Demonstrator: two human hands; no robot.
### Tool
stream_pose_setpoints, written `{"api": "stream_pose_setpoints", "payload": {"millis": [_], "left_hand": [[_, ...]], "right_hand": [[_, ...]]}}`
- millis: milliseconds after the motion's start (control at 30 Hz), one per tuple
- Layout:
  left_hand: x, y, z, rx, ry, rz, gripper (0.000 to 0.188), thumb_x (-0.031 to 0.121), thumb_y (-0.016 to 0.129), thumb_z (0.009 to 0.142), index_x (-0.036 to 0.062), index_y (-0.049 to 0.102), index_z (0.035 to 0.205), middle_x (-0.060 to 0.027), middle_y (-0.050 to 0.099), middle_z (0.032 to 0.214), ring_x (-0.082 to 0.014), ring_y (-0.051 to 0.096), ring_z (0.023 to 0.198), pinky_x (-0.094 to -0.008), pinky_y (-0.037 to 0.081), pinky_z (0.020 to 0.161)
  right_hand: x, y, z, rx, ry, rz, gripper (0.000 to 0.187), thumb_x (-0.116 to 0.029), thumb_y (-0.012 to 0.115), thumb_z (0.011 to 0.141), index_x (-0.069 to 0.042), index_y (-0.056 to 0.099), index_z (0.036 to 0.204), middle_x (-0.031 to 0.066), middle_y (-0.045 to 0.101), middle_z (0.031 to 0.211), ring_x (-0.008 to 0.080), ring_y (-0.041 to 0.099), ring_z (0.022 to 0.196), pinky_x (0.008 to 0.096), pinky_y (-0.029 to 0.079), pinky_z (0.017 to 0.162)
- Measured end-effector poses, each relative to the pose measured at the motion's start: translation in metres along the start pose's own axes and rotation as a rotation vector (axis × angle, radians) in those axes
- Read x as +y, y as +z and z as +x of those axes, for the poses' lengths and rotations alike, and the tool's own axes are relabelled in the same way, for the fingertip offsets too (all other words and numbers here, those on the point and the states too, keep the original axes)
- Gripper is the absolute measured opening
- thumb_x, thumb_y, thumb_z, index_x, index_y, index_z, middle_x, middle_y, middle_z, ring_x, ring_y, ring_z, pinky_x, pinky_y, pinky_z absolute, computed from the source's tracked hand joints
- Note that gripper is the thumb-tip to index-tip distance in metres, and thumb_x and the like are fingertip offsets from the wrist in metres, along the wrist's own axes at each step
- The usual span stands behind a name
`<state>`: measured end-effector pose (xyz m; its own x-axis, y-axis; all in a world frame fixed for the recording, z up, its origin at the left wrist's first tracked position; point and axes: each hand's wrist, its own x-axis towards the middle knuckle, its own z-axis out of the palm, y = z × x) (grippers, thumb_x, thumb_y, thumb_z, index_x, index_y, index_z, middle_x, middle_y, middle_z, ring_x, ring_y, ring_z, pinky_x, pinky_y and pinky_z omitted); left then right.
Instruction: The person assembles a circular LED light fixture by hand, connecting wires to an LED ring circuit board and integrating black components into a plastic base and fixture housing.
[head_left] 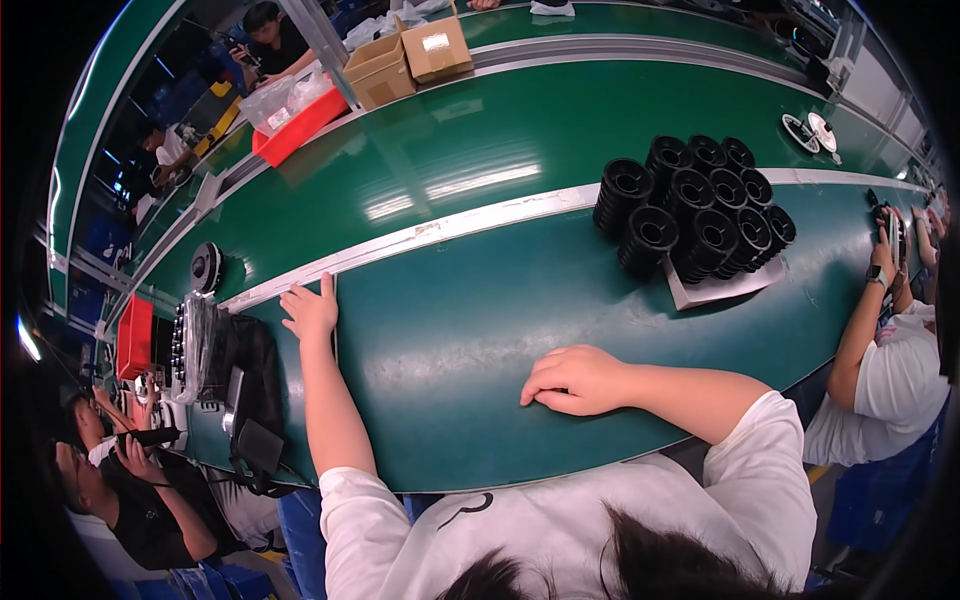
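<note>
My left hand reaches to the far edge of the green work table, its fingers spread beside the pale strip along the conveyor. It holds nothing. Nearer to me, my right hand rests on the table top with its fingers curled in, and nothing shows in it. Beyond that hand, to the right, several stacks of black ring-shaped parts stand upright on a white box or tray. Neither hand touches them.
A green conveyor runs behind the table, carrying white round parts at right and a black round part at left. Beyond are a red bin and a cardboard box. A black bag lies left. Co-workers sit on both sides.
</note>
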<state>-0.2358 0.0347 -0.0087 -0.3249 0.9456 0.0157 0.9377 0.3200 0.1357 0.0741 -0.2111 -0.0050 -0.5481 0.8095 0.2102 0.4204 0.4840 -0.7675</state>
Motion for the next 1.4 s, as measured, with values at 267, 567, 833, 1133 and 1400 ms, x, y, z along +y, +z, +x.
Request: {"api": "stream_pose_setpoints", "payload": {"millis": [267,567,833,1133,1400], "left_hand": [[-0.015,-0.014,0.0,-0.021,-0.161,0.073,0.081,0.062,0.023,0.082,0.0008,0.02,0.134,-0.0176,0.02,0.139,-0.0275,0.015,0.131,-0.0535,0.012,0.102],[0.025,-0.031,-0.037,-0.127,0.017,0.342,0.079,0.062,0.02,0.083,-0.0045,0.049,0.116,-0.0217,0.039,0.127,-0.0328,0.029,0.123,-0.053,0.022,0.097],[0.012,-0.004,-0.016,-0.106,0.054,0.043,0.091,0.063,0.034,0.079,-0.0083,0.014,0.131,-0.0305,0.011,0.136,-0.0426,0.01,0.128,-0.0487,0.011,0.103],[-0.014,0.001,0.011,-0.02,0.039,0.008,0.081,0.059,0.031,0.082,-0.0024,0.017,0.133,-0.0211,0.012,0.14,-0.0328,0.011,0.13,-0.0492,0.011,0.104],[-0.025,-0.011,0.008,0.023,-0.089,0.019,0.067,0.05,0.032,0.084,0.0022,0.026,0.131,-0.0148,0.023,0.138,-0.0294,0.022,0.127,-0.0519,0.016,0.101]], "right_hand": [[-0.001,0.0,0.0,-0.011,0.019,0.001,0.013,-0.012,0.051,0.078,-0.013,0.061,0.086,0.0017,0.058,0.078,0.0221,0.055,0.078,0.0333,0.044,0.071],[-0.001,-0.002,-0.001,0.0,0.011,-0.003,0.013,-0.012,0.051,0.078,-0.013,0.061,0.086,0.0016,0.058,0.078,0.0216,0.055,0.077,0.0331,0.044,0.07],[-0.005,-0.004,0.002,-0.074,0.079,0.0,0.015,-0.012,0.049,0.077,-0.012,0.061,0.087,0.0025,0.06,0.083,0.0224,0.054,0.083,0.0344,0.043,0.075],[-0.004,-0.002,0.001,-0.055,0.07,0.001,0.015,-0.012,0.049,0.077,-0.011,0.061,0.086,0.0028,0.06,0.082,0.0229,0.055,0.081,0.0348,0.043,0.074],[-0.001,-0.002,0.0,-0.045,0.05,-0.001,0.015,-0.011,0.049,0.077,-0.011,0.061,0.086,0.0034,0.06,0.081,0.0232,0.055,0.08,0.0349,0.043,0.072]]}}
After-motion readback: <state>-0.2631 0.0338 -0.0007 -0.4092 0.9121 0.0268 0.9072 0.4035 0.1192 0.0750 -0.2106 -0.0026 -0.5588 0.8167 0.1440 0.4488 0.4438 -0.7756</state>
